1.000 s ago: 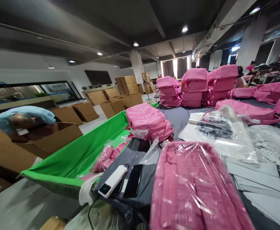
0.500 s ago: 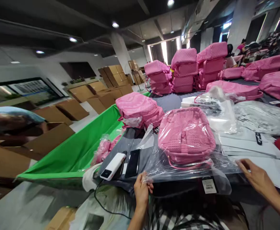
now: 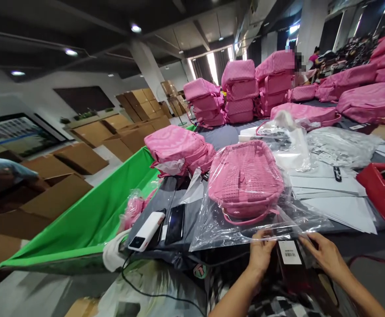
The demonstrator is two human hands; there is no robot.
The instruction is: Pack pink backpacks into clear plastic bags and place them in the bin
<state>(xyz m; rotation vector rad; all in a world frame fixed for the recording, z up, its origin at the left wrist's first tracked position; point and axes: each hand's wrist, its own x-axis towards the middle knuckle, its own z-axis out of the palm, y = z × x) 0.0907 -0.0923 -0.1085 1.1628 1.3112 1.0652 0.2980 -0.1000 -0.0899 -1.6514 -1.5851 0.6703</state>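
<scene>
A grey-covered work table (image 3: 218,138) carries a pink quilted backpack (image 3: 245,176), lying flat inside a clear plastic bag (image 3: 212,233) near the table's front edge. Both forearms reach forward, hands close together. The left hand (image 3: 261,251) has its fingers closed, pinching the thin film. The right hand (image 3: 320,255) rests at the film's edge, just beside a barcode label (image 3: 289,252); whether it grips cannot be determined.

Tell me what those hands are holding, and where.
The left hand and right hand hold the clear plastic bag by its near edge, beside the barcode label.
</scene>
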